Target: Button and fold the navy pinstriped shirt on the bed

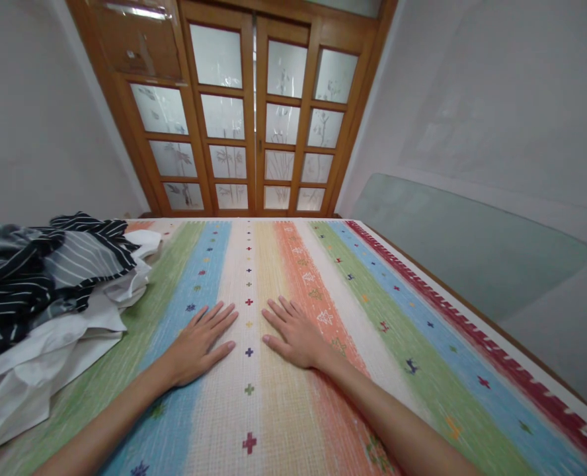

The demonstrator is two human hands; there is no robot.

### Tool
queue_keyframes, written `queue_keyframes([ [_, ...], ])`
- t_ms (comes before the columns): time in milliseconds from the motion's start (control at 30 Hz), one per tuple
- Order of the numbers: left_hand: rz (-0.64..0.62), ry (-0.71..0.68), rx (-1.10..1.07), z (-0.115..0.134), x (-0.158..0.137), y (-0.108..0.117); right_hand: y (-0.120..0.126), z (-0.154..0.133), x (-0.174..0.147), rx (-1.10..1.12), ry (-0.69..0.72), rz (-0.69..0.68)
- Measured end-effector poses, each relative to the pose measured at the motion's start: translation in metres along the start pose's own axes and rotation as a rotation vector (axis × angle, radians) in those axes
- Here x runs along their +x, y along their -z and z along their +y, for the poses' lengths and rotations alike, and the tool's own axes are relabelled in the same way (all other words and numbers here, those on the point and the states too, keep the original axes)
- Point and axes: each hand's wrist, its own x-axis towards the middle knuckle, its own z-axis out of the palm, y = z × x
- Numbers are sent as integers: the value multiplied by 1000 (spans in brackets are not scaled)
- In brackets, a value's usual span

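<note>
A tablecloth (283, 403) with coloured stripes and small crosses, trees and animals covers the surface in front of me. My left hand (199, 344) lies flat on it, palm down, over the blue and pale pink stripes, its fingers apart. On the yellow and orange stripes rests my right hand (293, 334), also palm down and open. A row of small crosses runs between the two hands. Neither hand holds anything.
To the left lies a heap of clothes: a black garment with white stripes (20, 277) on top of white cloth (36, 370). Wooden doors with glass panes (254, 119) stand beyond the far edge. A pale green panel (472, 238) is on the right wall.
</note>
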Motion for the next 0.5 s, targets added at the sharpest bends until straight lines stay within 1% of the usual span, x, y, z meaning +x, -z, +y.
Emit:
queue_keyframes([
  [133, -7, -13, -3, 0, -1, 0, 0, 0, 0, -9, -5, 9],
  [300, -48, 6, -13, 3, -1, 1, 0, 0, 1, 2, -10, 25],
  [500, -7, 15, -37, 6, -2, 3, -3, 1, 1, 28, -11, 82],
])
